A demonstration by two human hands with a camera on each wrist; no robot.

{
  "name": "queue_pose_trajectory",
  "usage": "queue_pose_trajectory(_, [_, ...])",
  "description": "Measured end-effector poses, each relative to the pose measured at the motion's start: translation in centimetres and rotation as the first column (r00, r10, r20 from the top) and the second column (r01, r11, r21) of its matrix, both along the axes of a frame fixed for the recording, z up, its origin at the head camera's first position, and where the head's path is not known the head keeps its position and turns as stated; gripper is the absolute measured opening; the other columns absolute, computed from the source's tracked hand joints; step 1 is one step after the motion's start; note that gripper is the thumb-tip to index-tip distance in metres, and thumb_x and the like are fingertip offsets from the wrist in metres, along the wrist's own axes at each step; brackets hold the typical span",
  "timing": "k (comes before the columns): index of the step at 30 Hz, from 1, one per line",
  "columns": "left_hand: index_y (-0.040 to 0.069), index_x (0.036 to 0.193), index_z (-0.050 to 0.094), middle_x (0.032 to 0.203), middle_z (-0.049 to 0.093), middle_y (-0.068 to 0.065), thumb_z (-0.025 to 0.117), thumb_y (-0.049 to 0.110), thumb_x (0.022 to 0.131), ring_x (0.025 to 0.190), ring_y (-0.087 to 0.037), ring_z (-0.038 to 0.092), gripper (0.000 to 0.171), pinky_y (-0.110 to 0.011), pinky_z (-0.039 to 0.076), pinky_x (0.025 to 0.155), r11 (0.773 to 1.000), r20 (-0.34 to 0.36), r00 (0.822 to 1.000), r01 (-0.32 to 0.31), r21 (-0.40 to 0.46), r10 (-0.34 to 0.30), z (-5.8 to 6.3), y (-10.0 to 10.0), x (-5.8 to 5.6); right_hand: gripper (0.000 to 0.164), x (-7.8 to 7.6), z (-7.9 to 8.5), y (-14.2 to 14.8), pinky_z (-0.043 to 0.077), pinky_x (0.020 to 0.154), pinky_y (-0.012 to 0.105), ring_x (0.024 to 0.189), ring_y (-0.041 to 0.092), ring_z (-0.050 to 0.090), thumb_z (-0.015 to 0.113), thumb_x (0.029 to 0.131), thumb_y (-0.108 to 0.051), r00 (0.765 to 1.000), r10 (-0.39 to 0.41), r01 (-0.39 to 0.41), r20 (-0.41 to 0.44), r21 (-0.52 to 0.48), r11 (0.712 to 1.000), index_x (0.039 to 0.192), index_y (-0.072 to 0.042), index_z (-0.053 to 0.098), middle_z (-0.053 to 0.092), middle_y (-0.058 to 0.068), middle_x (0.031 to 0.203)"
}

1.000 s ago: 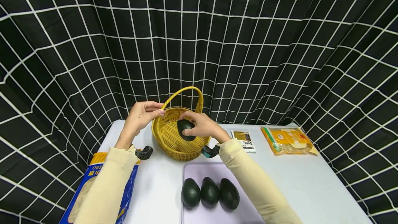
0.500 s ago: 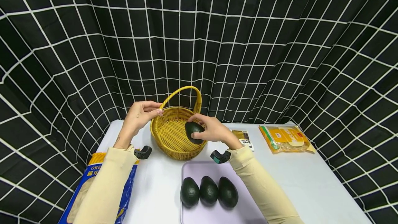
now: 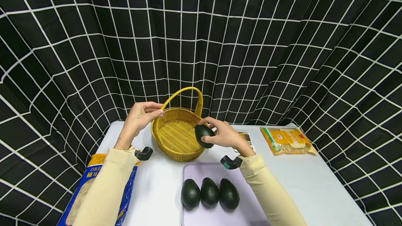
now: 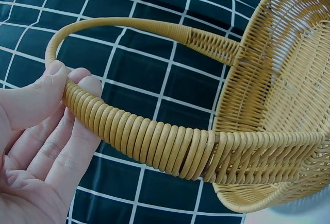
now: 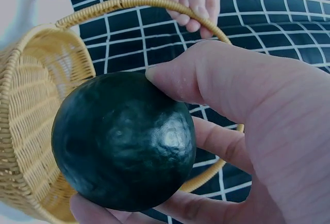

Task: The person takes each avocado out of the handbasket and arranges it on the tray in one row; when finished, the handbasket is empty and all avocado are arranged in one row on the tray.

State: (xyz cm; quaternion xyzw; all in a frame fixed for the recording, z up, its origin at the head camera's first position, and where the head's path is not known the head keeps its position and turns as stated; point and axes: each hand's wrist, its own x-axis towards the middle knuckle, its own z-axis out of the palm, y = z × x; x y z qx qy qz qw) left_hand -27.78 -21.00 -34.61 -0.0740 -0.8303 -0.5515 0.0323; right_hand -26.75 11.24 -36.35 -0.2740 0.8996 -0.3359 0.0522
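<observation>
My left hand pinches the handle of a yellow wicker basket between thumb and fingers. In the left wrist view the wrapped handle runs from my fingertips down to the basket's side. My right hand grips a dark green avocado at the basket's right rim. Seen from the right wrist, the avocado sits between thumb and fingers, overlapping the basket's opening. The basket's inside shows bare woven bottom. Three more avocados lie in a row on a pale purple tray in front.
A blue and yellow bag lies at the left, partly under the left sleeve. An orange food packet is at the back right. A small packet lies behind the right wrist. A black gridded curtain encloses the white table.
My right hand has moved right with the avocado, from over the basket's inside to its right rim. My left hand stays on the handle.
</observation>
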Motion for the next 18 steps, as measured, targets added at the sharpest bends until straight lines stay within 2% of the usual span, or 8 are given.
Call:
queue_pose_trajectory(3, [0.005, 0.123, 0.071, 0.114, 0.076, -0.015, 0.071, 0.015, 0.096, 0.099, -0.015, 0.072, 0.029, -0.020, 0.056, 0.082, 1.000, 0.000, 1.000, -0.004, -0.004, 0.004, 0.0, -0.1, 0.0, 0.045, 0.2, -0.2, 0.5, 0.054, 0.071, 0.033, 0.073, 0.015, 0.067, 0.074, 0.087, -0.023, 1.000, -0.012, 0.012, 0.021, -0.019, 1.000, 0.130, -0.028, 0.061, 0.068, 0.009, 0.120])
queue_pose_trajectory(8, [0.005, 0.124, 0.071, 0.115, 0.075, -0.015, 0.071, 0.016, 0.097, 0.102, -0.018, 0.072, 0.029, -0.019, 0.056, 0.084, 1.000, 0.004, 1.000, 0.002, -0.003, -0.002, -0.1, -0.1, 0.1, 0.046, 0.8, -0.5, 1.3, 0.054, 0.071, 0.034, 0.069, 0.016, 0.067, 0.074, 0.087, -0.023, 0.997, -0.035, 0.038, 0.062, -0.052, 0.998, 0.130, -0.028, 0.061, 0.067, 0.012, 0.121])
queue_pose_trajectory(18, [0.003, 0.124, 0.070, 0.116, 0.075, -0.015, 0.070, 0.016, 0.097, 0.104, -0.016, 0.072, 0.031, -0.021, 0.057, 0.088, 1.000, -0.010, 1.000, 0.013, 0.004, -0.013, -0.1, 0.0, 0.1, 0.049, 1.6, -0.9, 3.1, 0.056, 0.068, 0.033, 0.070, 0.019, 0.069, 0.074, 0.085, -0.023, 0.994, -0.072, 0.076, 0.076, -0.057, 0.995, 0.132, -0.026, 0.060, 0.067, 0.016, 0.114])
